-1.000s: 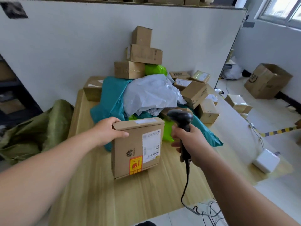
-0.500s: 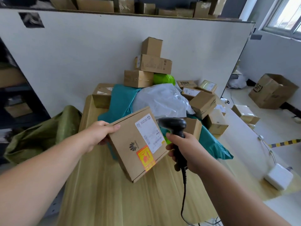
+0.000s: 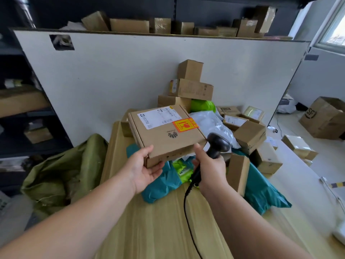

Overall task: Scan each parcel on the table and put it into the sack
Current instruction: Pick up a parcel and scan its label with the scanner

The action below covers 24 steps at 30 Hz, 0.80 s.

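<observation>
Head view: flat brown cardboard parcel [image 3: 164, 135] held label-up above pale wooden table [image 3: 158, 221], near-left corner gripped by left hand [image 3: 147, 169]; black corded barcode scanner [image 3: 217, 144] clasped in right hand [image 3: 211, 169], just beside parcel's near-right corner. Scanning step apparently in hand; next, aiming scanner at white shipping label [image 3: 156, 117], then carrying parcel left to olive-green woven sack [image 3: 61, 172].

a large carton [image 3: 325, 118] sits near a white partition [image 3: 130, 75]
</observation>
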### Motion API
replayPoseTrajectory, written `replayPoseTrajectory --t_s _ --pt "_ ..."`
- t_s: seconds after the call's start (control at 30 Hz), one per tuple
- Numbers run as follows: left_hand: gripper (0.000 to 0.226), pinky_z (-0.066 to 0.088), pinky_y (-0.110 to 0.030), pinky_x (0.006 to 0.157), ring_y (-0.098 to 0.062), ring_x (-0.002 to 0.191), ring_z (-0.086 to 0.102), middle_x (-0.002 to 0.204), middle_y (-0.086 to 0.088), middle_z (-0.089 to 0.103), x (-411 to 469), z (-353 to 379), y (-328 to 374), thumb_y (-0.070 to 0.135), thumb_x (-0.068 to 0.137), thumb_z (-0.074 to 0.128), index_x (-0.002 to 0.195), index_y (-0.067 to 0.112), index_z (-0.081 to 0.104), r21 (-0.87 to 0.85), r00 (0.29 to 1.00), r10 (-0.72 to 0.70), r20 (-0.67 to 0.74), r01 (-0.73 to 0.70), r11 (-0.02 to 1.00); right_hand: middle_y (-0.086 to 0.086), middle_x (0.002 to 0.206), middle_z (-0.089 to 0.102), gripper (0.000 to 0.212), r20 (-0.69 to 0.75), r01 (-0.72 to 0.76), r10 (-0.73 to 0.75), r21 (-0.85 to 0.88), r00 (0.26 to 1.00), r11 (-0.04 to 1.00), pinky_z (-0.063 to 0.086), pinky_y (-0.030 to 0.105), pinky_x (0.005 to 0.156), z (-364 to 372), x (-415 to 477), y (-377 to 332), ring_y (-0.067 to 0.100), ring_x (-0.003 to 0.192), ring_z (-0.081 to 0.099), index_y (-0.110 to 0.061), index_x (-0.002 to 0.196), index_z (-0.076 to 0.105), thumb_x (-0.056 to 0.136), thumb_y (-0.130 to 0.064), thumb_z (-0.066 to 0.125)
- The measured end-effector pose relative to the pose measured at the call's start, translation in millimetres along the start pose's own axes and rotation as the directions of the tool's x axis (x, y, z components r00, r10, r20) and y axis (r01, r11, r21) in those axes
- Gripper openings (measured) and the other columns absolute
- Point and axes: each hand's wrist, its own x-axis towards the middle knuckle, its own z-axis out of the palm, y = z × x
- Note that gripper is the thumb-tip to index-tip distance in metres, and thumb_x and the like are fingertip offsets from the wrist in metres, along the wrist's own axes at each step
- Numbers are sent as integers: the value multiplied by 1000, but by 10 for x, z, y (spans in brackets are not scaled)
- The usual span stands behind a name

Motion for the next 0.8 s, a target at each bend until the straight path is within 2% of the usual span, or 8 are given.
replayPoseTrajectory --t_s 0.2,0.3,0.4,0.47,0.53,0.6,0.73,0.8 --pt "34 28 -39 109 -25 114 55 118 -7 66 -58 133 -207 45 93 50 113 20 62 218 975 -166 150 132 967 2 108 70 86 -22 -5 7 54 1000 999 56 46 91 316 36 -4 26 97 70 -21 108 56 35 -57 82" --pt "38 26 -40 111 -24 128 47 125 -4 64 -70 92 -213 49 87 56 113 22 62 359 974 -182 132 124 925 8 103 75 77 61 -59 54 76 997 995 57 51 87 328 89 -12 31 92 73 -14 111 61 46 -44 87" --pt "93 28 -46 109 -28 136 38 146 -10 44 -79 -91 -98 65 60 66 142 27 42 375 987 -119 107 70 924 15 107 73 53 129 -84 75 66 989 994 57 54 87 257 147 -66 35 94 72 -8 117 56 74 -25 83" --pt "109 31 -50 108 -29 133 42 149 -9 40 -70 -287 59 70 48 68 145 30 37 279 1000 -22 16 17 960 19 108 73 44 204 -94 82 49 976 994 58 53 82 175 186 -126 37 93 73 -4 120 53 85 -19 76" --pt "87 36 -51 105 -24 114 55 126 -4 60 -36 -502 265 70 52 65 127 27 56 231 994 66 -84 -45 972 19 107 73 43 276 -104 98 7 956 995 59 52 79 98 207 -175 35 90 73 -2 123 53 89 -18 72" --pt "66 42 -47 96 -22 94 62 104 -2 69 -40 -669 437 66 62 63 111 23 65 276 996 69 -53 -52 960 18 103 73 41 317 -107 113 -38 942 994 60 51 77 51 214 -191 33 84 73 -1 125 53 91 -19 69" --pt "46 52 -37 75 -23 79 71 104 -9 73 -119 -745 574 37 71 67 112 16 67 366 996 -50 69 21 930 17 100 75 30 376 -117 160 -135 913 984 60 40 60 62 181 -196 29 79 75 -2 118 57 93 -17 65" --pt "44 52 -39 81 -24 86 70 105 -11 73 -114 -736 568 29 71 68 112 15 67 375 998 -31 55 8 927 17 105 74 28 356 -77 150 -211 922 974 59 39 66 100 175 -174 31 87 74 -5 115 57 94 -20 66"
